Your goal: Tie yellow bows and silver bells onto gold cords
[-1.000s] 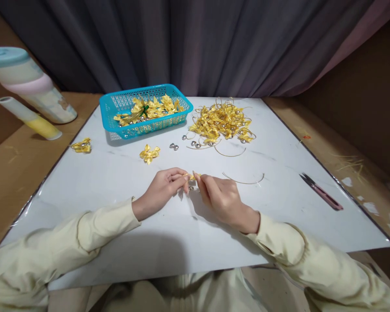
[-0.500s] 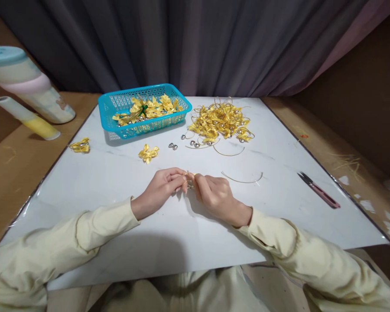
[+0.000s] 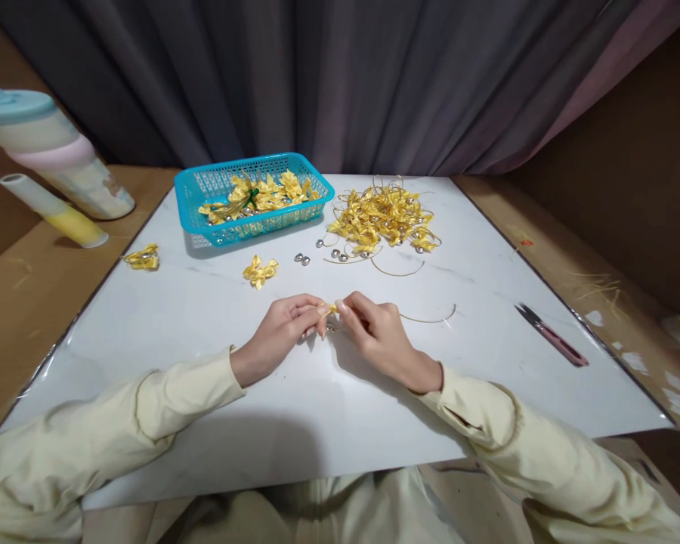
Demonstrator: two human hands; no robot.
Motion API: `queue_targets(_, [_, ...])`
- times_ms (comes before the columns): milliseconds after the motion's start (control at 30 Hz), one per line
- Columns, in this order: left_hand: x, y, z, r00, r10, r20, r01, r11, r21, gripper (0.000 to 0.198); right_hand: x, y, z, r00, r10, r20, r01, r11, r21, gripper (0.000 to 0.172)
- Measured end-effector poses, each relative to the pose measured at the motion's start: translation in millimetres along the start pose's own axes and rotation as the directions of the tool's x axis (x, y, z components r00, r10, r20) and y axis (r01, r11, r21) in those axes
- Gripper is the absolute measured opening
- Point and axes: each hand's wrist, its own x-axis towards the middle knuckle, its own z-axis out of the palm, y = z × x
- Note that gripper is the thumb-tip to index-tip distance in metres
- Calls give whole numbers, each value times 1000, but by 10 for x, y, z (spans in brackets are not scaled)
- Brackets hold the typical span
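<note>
My left hand (image 3: 283,330) pinches a small yellow ribbon piece (image 3: 332,307) over the middle of the white table. On its right side, my right hand (image 3: 381,332) has thumb and forefinger closed on the same piece, which the fingers mostly cover. A silver bead (image 3: 331,328) shows just below the fingertips. Beyond the hands lie a yellow ribbon flower (image 3: 259,272) and a pair of silver beads (image 3: 302,258). A thin gold cord (image 3: 428,320) curves on the table to the right of my right hand.
A blue basket (image 3: 255,227) holds yellow flowers. Beside it is a pile of yellow flowers with cords (image 3: 382,215). Pink-handled snips (image 3: 555,338) lie at right. Another flower bunch (image 3: 143,258), a tumbler (image 3: 73,162) and a pale-and-yellow tube (image 3: 57,213) are at left.
The fingers of my right hand have shifted slightly and show a bit more of the yellow piece. The view has tilted a little. My left hand keeps its pinch.
</note>
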Motion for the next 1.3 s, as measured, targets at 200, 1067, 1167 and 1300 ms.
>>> queue_targets(200, [-26,28,2,999,18,32,-20,998,64,19,60,-27,-8,949,248,192,-282,943,174,34])
queue_targets(1067, [-75,119,-15,993,58,99,-61,998,33,24,76,67,-143,995,-40,90,23,982,185,21])
queue_targets(1167, [-115,164,6,989,84,125,-91,995,49,21,65,131,-137,982,-189,8,188,981,44,26])
queue_targets(1300, [-219,252,63,976,94,195,-114,989,95,21,98,278,-151,982,-187,-11,186,979,-80,26])
